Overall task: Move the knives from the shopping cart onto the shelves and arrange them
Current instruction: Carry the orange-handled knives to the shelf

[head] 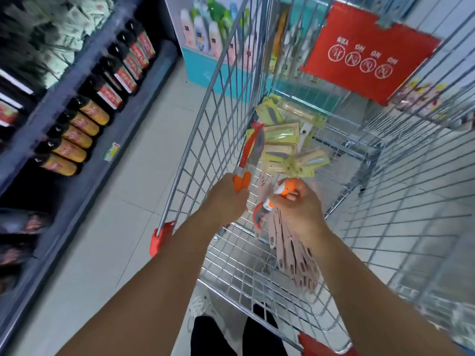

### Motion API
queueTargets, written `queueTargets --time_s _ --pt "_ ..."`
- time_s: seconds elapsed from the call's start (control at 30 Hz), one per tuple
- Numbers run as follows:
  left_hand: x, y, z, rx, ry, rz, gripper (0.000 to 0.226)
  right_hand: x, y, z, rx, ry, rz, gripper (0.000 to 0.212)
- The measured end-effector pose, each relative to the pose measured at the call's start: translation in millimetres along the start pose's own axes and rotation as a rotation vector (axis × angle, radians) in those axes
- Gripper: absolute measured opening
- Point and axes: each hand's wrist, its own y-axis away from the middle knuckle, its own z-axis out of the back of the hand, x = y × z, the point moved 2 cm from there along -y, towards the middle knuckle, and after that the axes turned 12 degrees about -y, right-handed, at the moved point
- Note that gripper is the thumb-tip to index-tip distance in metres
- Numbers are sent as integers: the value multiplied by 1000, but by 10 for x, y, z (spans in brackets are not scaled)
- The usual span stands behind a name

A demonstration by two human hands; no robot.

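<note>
My left hand (227, 199) grips an orange-handled knife (250, 152); my right hand (299, 204) grips another knife (264, 209). I lift both clear of the cart (195, 140), blades away.

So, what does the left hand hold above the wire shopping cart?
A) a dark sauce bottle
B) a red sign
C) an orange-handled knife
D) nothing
C: the left hand has its grip closed on the orange-handled knife, blade pointing away, over the wire shopping cart.
</note>
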Motion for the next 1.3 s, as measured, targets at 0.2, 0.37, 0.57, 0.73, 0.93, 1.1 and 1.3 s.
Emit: queueTargets --time_s 0.2,0.37,0.57,0.73,0.93,1.1,1.3 --pt "-595 471 158 1 456 31 9 784 336 -32 -67 -214 189 33" --pt "-1007 765 562 -133 558 6 22 1404 508 -63 26 -75 344 35" --pt "-1264 1162 1094 -280 519 -166 27 2058 768 -113 314 165 455 49" --pt "-1262 1469 1390 -339 638 -277 19 2406 933 -341 299 60 531 13" --pt "-942 1768 1873 -587 683 -307 8 2747 1202 -974 223 92 576 17" --pt "-373 2176 2503 -816 701 -282 13 2904 1736 -1904 327 131 572 40" --pt "658 2802 3316 -984 766 -223 11 2965 2654 -3128 534 58 578 46"
